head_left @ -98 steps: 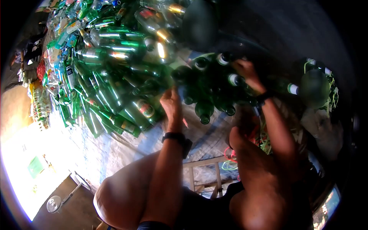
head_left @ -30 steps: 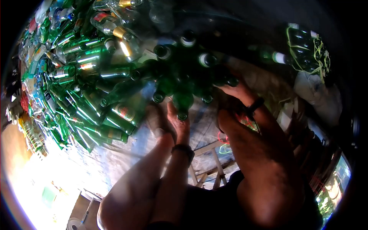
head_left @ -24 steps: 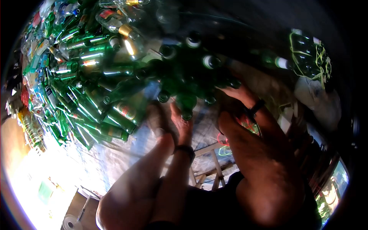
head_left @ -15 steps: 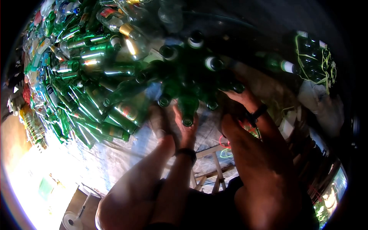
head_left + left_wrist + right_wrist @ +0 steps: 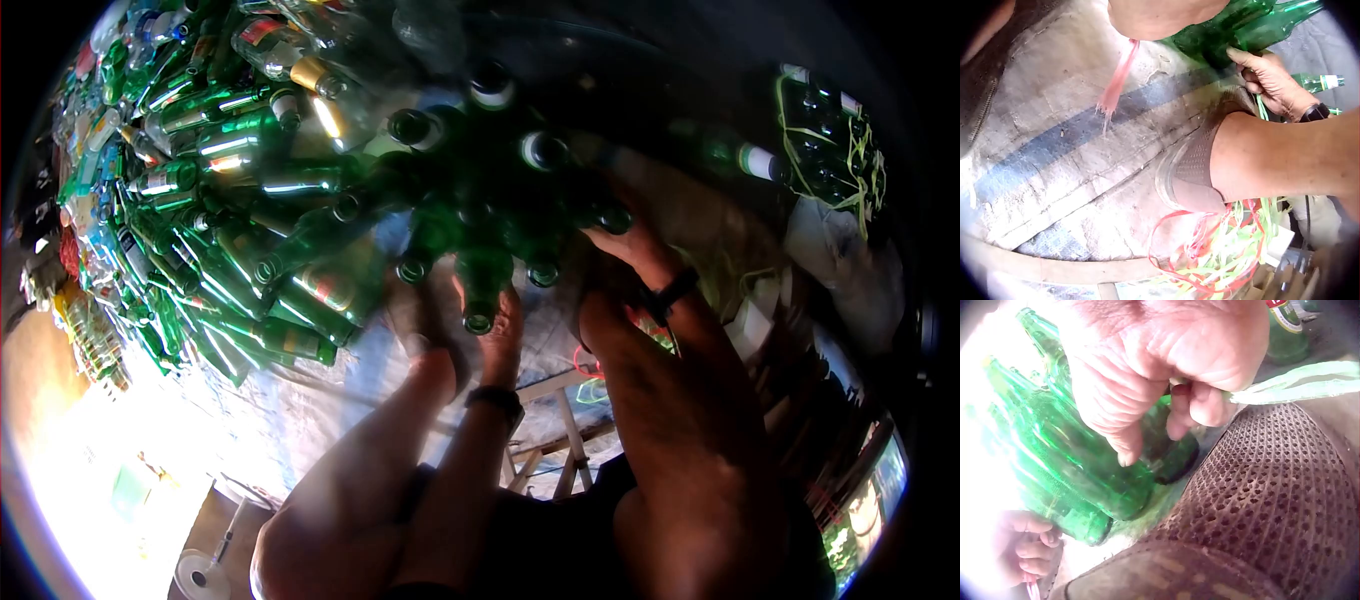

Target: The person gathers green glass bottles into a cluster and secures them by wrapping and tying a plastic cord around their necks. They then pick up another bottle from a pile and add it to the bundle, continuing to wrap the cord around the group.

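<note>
A cluster of green glass bottles (image 5: 482,285) stands upright between the person's feet, necks toward the head camera. At its near side the left hand (image 5: 503,335) is partly covered by a bottle neck; its curled fingers grip a pink plastic strip (image 5: 1118,81), whose frayed end hangs out in the left wrist view. On the cluster's right, low by the bottle bases, the right hand (image 5: 635,245) holds a pale green plastic strip (image 5: 1304,382) in its curled fingers. Its thumb lies against a bottle in the right wrist view. Where the strips run around the bottles is hidden.
A large heap of loose bottles (image 5: 220,200) spreads at the left. Far right is a bundle of bottles (image 5: 825,140) tied with green strips, beside a lying bottle (image 5: 745,158). Mesh shoes (image 5: 1272,475) flank the cluster. Loose red and green strips (image 5: 1229,250) lie near a wooden frame (image 5: 560,430).
The left hand has moved from the cluster's left side to its near side. The right hand has come lower and nearer along the right side. The head view has shifted rightward.
</note>
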Demonstrator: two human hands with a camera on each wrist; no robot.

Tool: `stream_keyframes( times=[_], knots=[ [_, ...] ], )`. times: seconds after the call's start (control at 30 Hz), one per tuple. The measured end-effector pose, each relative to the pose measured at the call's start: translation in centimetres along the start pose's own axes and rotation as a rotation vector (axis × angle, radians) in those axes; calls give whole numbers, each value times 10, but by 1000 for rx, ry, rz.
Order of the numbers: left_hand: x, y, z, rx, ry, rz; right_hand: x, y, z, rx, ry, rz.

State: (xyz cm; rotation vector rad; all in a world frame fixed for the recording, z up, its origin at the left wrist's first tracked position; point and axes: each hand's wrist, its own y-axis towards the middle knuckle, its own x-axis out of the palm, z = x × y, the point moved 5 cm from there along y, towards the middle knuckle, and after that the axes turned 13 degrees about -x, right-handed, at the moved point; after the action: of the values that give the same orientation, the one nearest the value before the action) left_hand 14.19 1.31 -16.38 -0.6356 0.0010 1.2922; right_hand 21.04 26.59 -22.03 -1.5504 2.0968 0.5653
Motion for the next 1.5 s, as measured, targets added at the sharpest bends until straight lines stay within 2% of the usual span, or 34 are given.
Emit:
stream_keyframes(
  times=[0.07, 0.1, 0.17, 0.2, 0.23, 0.3, 0.33, 0.43, 0.5, 0.57, 0.67, 0.7, 0.83, 0.87, 0.9, 0.97, 1.0, 1.07, 1.13, 1.2, 1.23, 1.3, 1.43, 1.5],
  knots=[
    [7, -7, -17, 145, 578, 34, 9, -5, 9, 170, 270, 48],
    [11, -12, -19, 142, 582, 27, 6, -7, 6, 179, 270, 49],
    [12, -21, -39, -253, 206, 22, -6, -5, -17, 0, -223, -11],
    [13, -13, -44, -74, -184, 68, -8, -5, -23, 12, -220, -12],
    [16, -13, -56, -79, -177, 62, -11, -3, -29, 10, -231, -1],
    [22, -12, -47, -323, -291, 22, -13, -1, -37, 15, -242, 10],
    [24, -22, -42, -489, -465, 44, -15, 1, -41, 6, -275, 8],
    [24, -25, -20, -605, -611, 15, -19, -1, -49, 35, -343, -11],
    [25, -25, -13, -618, -588, -18, -20, -2, -54, 70, -376, -26],
    [26, -28, -8, -628, -569, -51, -25, -1, -65, -53, -303, 101],
    [31, -37, -5, -573, -512, -117, -25, -9, -51, -95, -351, 123],
    [33, -40, -4, -501, -425, -150, -27, -10, -49, -87, -352, 121],
    [47, -49, 1, -332, -239, -234, -30, -9, -35, -83, -202, 118],
    [50, -48, -3, -420, -328, -284, -29, -13, -32, -77, -123, 132],
    [51, -49, -1, -425, -324, -286, -30, -15, -33, -70, -122, 131],
    [60, -49, 5, -408, -173, -348, -32, -19, -28, 34, 61, 156],
    [64, -44, 24, 77, 180, -273, -36, -21, -30, 37, 58, 157],
    [70, -49, 23, 76, 207, -317, -37, -29, -28, 226, 338, 115],
    [79, -49, 30, 78, 229, -359, -48, -29, -39, 292, 333, 97],
    [89, -48, 22, -200, -308, -466, -52, -33, -42, 361, 334, 77],
    [89, -44, 22, -201, -307, -468, -53, -35, -42, 379, 344, 76],
    [86, -36, 34, 136, 226, -472, -56, -38, -45, 397, 355, 77],
    [80, -28, 30, 113, 400, -519, -63, -45, -52, 497, 469, 60],
    [80, -27, 37, 204, 375, -472, -68, -49, -52, 557, 503, 44]
  ],
)
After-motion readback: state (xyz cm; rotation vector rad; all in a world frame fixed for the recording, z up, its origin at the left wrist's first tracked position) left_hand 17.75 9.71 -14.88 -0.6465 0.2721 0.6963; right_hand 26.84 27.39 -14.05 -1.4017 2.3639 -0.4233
